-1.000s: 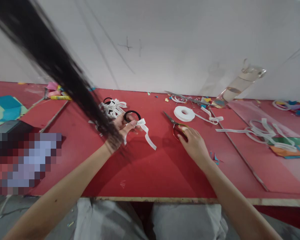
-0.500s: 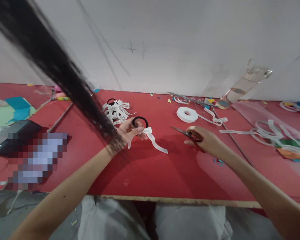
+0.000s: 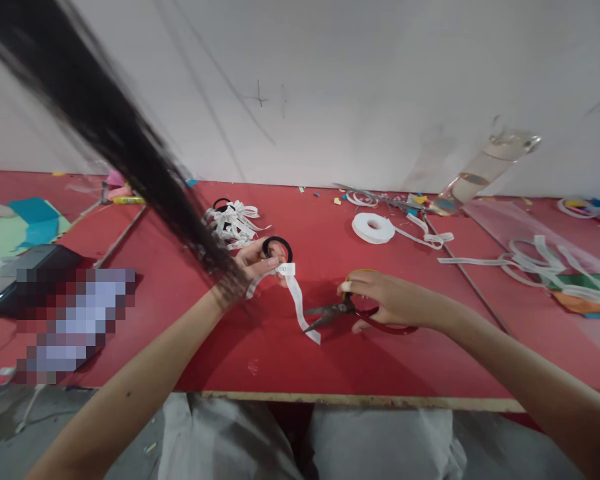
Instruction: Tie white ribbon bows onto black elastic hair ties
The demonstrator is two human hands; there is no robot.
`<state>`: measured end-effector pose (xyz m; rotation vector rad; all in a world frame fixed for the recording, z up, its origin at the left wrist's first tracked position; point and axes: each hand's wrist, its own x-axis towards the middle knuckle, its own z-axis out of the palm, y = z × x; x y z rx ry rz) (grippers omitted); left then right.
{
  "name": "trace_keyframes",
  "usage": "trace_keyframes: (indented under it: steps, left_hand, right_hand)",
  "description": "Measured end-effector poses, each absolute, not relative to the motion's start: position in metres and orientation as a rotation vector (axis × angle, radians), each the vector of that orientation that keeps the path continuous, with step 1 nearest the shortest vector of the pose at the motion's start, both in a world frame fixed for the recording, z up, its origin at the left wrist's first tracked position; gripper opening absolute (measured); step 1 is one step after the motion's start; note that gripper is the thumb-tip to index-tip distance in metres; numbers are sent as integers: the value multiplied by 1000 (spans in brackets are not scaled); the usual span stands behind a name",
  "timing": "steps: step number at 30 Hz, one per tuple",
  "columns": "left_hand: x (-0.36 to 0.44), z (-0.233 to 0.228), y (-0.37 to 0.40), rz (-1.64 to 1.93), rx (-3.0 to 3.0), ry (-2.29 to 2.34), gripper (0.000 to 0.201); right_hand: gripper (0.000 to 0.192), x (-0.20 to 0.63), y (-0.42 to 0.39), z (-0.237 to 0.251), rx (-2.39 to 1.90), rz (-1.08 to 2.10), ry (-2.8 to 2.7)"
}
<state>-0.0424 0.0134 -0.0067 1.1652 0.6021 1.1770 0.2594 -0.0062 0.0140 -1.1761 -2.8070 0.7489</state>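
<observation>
The left hand [image 3: 257, 261] is closed on a black hair tie [image 3: 277, 247] and a white ribbon [image 3: 296, 293], pinching both between thumb and fingers. The hair tie is a thin, round, plain black loop. The ribbon is narrow, white, with small dark printed lettering near the grip; its free end hangs toward 5 o'clock and curls above the red table [image 3: 290, 360]. The right hand [image 3: 387, 300] is closed through the red handles of the scissors [image 3: 343, 313]. The grey blades are parted, pointing toward 8 o'clock, tips just beside the ribbon's lower end. A ribbon roll [image 3: 373, 228] lies at 1 o'clock from the scissors.
</observation>
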Motion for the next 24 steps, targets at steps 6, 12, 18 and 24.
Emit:
trace_keyframes:
  steps: [6, 12, 18, 24]
  left_hand:
    - [-41, -10, 14, 1141, 1162, 585, 28]
    - [-40, -11, 14, 1126, 1158, 594, 31]
    - [-40, -9, 15, 1136, 1160, 597, 32]
    - [-39, -10, 14, 1096, 1170, 591, 34]
  right_hand:
    - [46, 253, -1, 13, -1127, 678, -2911]
    - [36, 250, 0, 19, -1113, 648, -2978]
    - [34, 247, -1, 19, -1113, 597, -3052]
    - [32, 245, -1, 21, -1127, 563, -3078]
